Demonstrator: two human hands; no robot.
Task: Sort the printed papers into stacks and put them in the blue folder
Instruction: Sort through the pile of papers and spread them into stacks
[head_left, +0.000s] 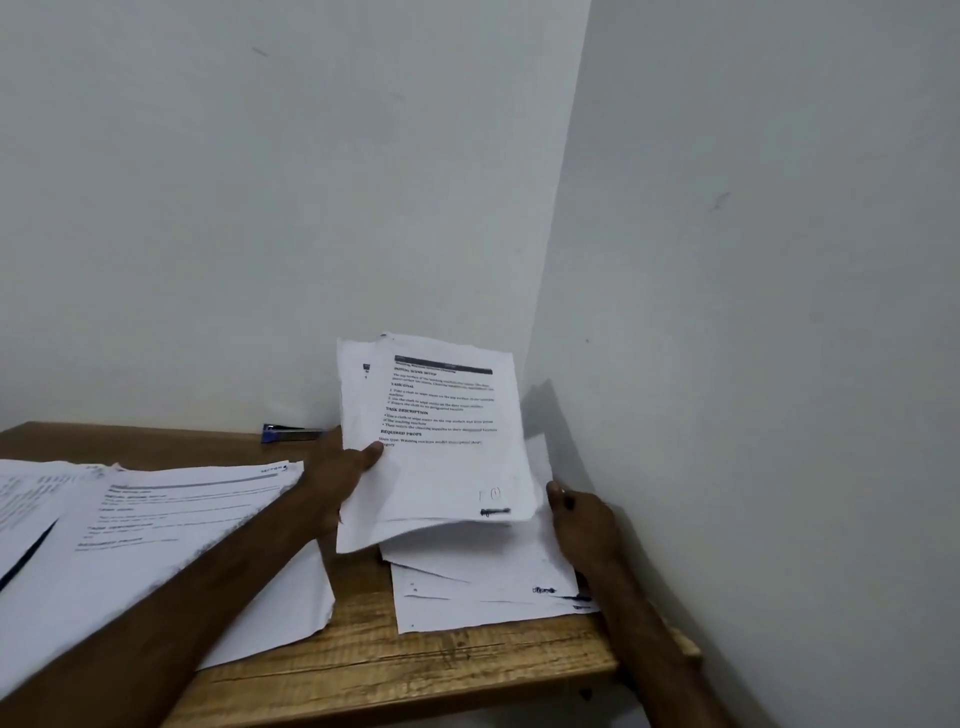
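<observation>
My left hand (337, 467) pinches the sheaf (441, 441) near upright by its left edge, just above the stack (483, 597) whose right edge my right hand (584, 525) grips.

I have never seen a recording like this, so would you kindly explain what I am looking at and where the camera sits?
There is no machine here: a person works with two bare hands, and the single picture comes from a camera worn on their head, looking forward and down. A wooden table stands in a white-walled corner. The left hand grips a raised bundle of printed papers. The right hand sits at the right edge of a lower pile on the table, thumb on a sheet; whether it grips is unclear. More printed sheets lie spread at the left, and a blue stapler lies by the wall. No blue folder shows.
</observation>
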